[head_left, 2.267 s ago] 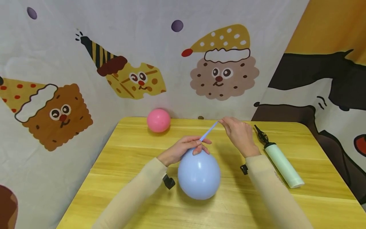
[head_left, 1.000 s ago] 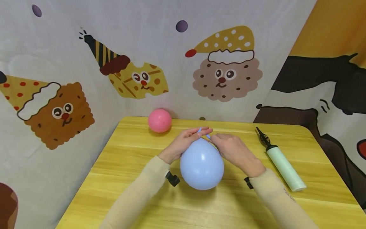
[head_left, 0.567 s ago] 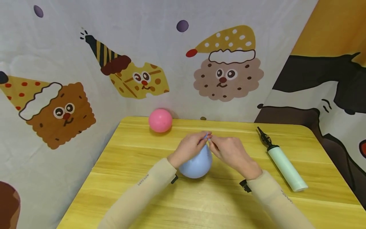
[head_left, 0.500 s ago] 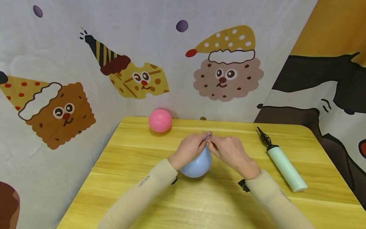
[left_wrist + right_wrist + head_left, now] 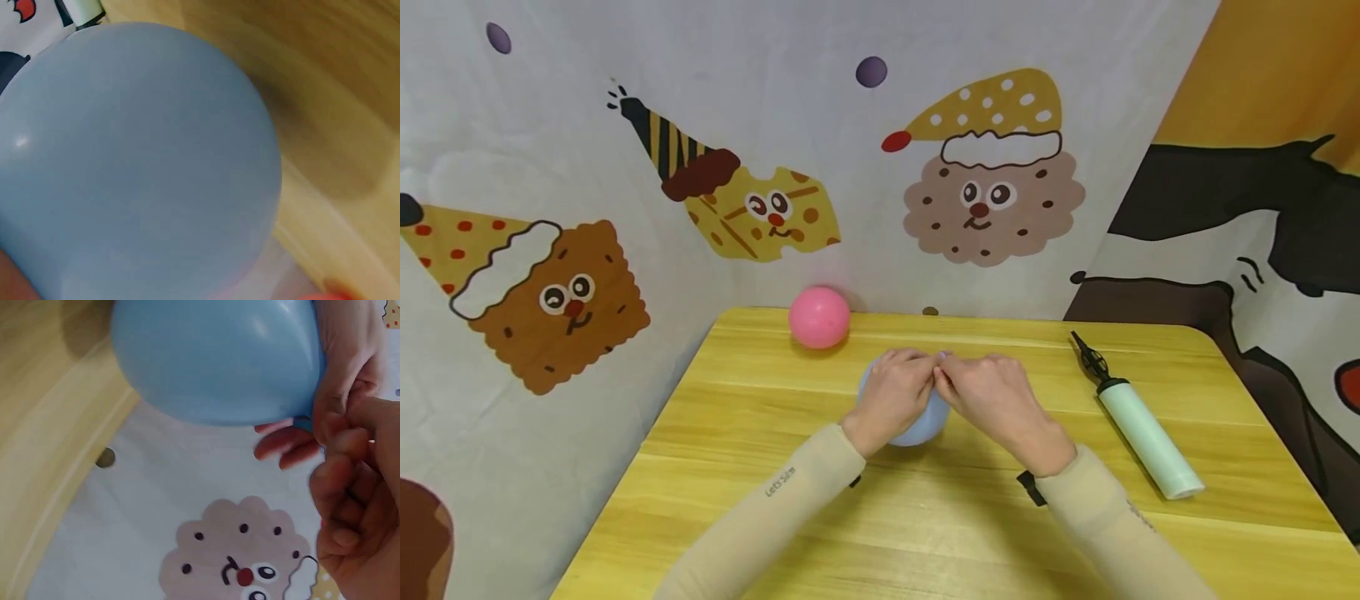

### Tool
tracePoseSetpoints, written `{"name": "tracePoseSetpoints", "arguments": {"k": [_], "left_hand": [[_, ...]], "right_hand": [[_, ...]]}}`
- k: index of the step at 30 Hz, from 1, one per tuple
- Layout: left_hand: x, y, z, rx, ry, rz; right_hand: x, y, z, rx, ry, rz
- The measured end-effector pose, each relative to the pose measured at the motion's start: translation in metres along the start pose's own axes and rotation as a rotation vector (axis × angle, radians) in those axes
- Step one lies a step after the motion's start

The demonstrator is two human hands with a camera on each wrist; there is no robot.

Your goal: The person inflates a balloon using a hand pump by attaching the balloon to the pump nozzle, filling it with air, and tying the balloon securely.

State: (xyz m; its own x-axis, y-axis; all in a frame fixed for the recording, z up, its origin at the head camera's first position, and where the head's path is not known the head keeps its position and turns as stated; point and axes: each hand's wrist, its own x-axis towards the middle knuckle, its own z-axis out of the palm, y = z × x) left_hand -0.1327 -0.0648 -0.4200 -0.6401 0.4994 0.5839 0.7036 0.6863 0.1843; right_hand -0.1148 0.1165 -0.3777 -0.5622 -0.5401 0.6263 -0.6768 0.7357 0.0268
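Note:
A blown-up blue balloon hangs under my left hand, mostly covered by it in the head view. The balloon fills much of the left wrist view. My left hand pinches its neck between thumb and fingers, and a bit of blue rubber shows there. Fingers curled, my right hand meets the left fingertips and pinches the neck's end. In the right wrist view, the right hand is close against the left thumb; the rubber between the fingertips is mostly hidden.
A pink balloon sits at the back left of the wooden table. To the right lies a mint-green hand pump with a black nozzle. A cartoon-printed cloth hangs behind the table.
The stretched neck is now bunched between both hands, which have come together. My left hand has turned over the balloon, which has moved up, away from me, and is more covered.

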Motion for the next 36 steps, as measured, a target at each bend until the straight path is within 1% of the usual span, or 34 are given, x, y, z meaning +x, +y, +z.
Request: {"name": "tracePoseSetpoints", "arguments": {"k": [2,3,4,6,8,10,12,14,15,17,19,21,24,26,28,31,34,36], "left_hand": [[-0.001,-0.001,0.0,-0.063,0.012,-0.022],[-0.002,-0.001,0.0,-0.123,0.006,-0.05],[-0.002,-0.002,-0.001,-0.205,-0.006,-0.086],[-0.002,-0.002,-0.004,-0.428,-0.043,-0.172],[-0.001,-0.003,-0.007,-0.686,-0.074,-0.274],[0.001,-0.004,-0.011,-0.919,-0.093,-0.347],[0.001,-0.005,-0.013,-1.087,-0.109,-0.389],[0.001,-0.006,-0.015,-1.21,-0.12,-0.407],[0.001,-0.007,-0.015,-1.257,-0.129,-0.417],[0.0,-0.009,-0.016,-1.337,-0.14,-0.433],[-0.002,-0.011,-0.016,-1.407,-0.145,-0.444],[-0.004,-0.013,-0.016,-1.456,-0.156,-0.441],[-0.005,-0.014,-0.017,-1.512,-0.164,-0.423],[-0.005,-0.014,-0.016,-1.529,-0.167,-0.431],[-0.005,-0.014,-0.015,-1.536,-0.148,-0.46],[-0.004,-0.014,-0.013,-1.516,-0.126,-0.504],[-0.003,-0.014,-0.012,-1.5,-0.142,-0.484],[-0.004,-0.015,-0.011,-1.503,-0.166,-0.446]], "right_hand": [[0.001,0.001,-0.004,0.033,-0.056,0.031],[0.001,0.002,-0.007,0.058,-0.083,0.055],[0.0,0.004,-0.009,0.094,-0.102,0.085],[-0.001,0.008,-0.013,0.181,-0.128,0.167],[-0.003,0.013,-0.014,0.283,-0.133,0.255],[-0.005,0.017,-0.012,0.397,-0.134,0.328],[-0.006,0.02,-0.009,0.54,-0.15,0.388],[-0.007,0.02,-0.006,0.712,-0.181,0.42],[-0.007,0.02,-0.004,0.797,-0.195,0.426],[-0.007,0.019,-0.002,0.954,-0.221,0.44],[-0.006,0.018,-0.001,1.078,-0.237,0.45],[-0.006,0.017,0.0,1.156,-0.243,0.479],[-0.005,0.016,0.001,1.237,-0.256,0.538],[-0.005,0.016,0.001,1.259,-0.261,0.571],[-0.005,0.016,0.001,1.255,-0.262,0.591],[-0.006,0.016,0.0,1.193,-0.253,0.614],[-0.007,0.017,0.002,1.187,-0.264,0.622],[-0.008,0.018,0.002,1.217,-0.279,0.622]]}}
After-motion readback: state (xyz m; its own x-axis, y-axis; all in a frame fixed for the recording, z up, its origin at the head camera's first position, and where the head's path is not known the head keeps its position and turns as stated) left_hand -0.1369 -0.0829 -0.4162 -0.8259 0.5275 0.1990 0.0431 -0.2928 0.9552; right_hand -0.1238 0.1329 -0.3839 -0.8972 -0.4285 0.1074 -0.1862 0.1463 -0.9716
